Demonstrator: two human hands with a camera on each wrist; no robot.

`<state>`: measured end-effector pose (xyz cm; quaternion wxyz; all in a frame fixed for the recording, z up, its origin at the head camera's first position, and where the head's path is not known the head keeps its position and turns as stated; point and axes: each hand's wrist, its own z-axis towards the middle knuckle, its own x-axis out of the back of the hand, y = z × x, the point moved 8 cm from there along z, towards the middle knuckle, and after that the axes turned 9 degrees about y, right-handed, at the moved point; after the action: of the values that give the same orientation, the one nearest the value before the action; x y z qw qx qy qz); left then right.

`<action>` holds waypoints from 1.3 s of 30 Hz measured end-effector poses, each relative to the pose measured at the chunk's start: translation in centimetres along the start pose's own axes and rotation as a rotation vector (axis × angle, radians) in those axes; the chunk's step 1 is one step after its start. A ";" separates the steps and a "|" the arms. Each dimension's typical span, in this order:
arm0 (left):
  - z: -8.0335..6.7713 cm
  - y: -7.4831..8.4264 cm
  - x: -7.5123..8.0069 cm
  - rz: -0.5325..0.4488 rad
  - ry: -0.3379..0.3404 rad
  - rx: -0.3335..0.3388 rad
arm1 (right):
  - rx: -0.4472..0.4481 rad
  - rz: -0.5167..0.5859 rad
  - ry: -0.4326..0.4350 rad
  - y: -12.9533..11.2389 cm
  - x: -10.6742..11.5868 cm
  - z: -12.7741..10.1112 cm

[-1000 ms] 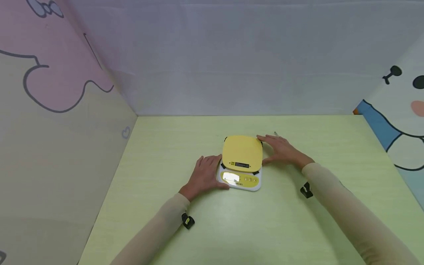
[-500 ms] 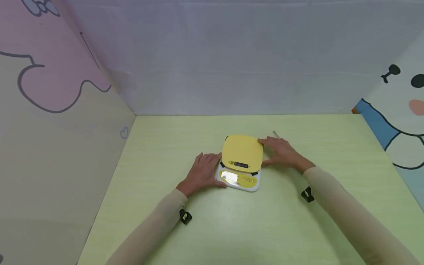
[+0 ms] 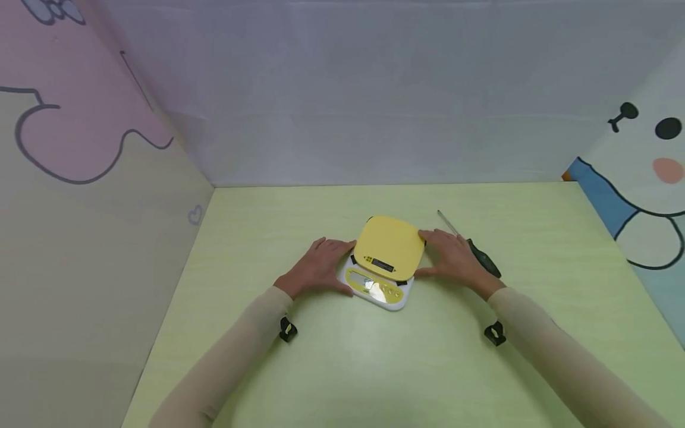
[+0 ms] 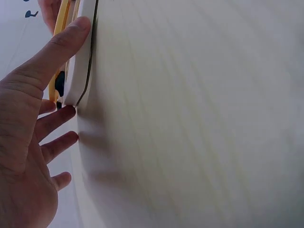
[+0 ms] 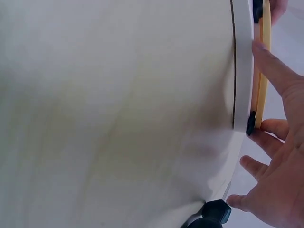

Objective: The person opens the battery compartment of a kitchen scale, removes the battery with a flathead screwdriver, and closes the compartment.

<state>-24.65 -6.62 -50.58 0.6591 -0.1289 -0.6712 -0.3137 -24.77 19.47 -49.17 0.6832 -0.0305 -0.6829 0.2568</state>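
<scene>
A kitchen scale (image 3: 389, 246) with a yellow weighing platform and a white base lies on the pale yellow-green table, turned at an angle. Its display panel (image 3: 373, 286) faces me and reflects light. My left hand (image 3: 316, 264) grips the scale's left side, thumb along the near edge and fingers by the left corner. In the left wrist view the thumb presses the white base (image 4: 81, 61). My right hand (image 3: 453, 258) grips the opposite side with thumb and fingers spread around a corner. Just beyond this hand lies a screwdriver (image 3: 484, 260), its shaft partly hidden by the fingers.
The table (image 3: 267, 368) reaches a light cloth wall (image 3: 374, 95) at the back. A printed panel (image 3: 96, 249) stands on the left, and another with a cartoon bear (image 3: 642, 196) on the right. Black wrist devices (image 3: 288, 329) hang at both sleeves.
Both hands have turned the kitchen scale clockwise, its display end swinging left. The right hand has moved nearer me, and more of the screwdriver, with its dark handle, shows. The view has shifted slightly.
</scene>
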 end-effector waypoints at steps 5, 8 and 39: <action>-0.1 -0.2 0.4 -0.042 -0.009 -0.007 | 0.000 -0.032 0.014 -0.5 0.1 -0.5; -0.4 0.1 0.3 -0.046 -0.006 0.009 | 0.024 -0.028 0.009 -0.6 0.4 -0.4; -2.1 1.6 1.1 0.092 0.145 0.128 | 0.094 0.003 -0.062 0.5 1.1 2.3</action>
<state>-22.09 -6.90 -49.28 0.7266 -0.0940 -0.6336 -0.2484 -27.23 19.65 -48.22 0.6620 0.0088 -0.6909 0.2902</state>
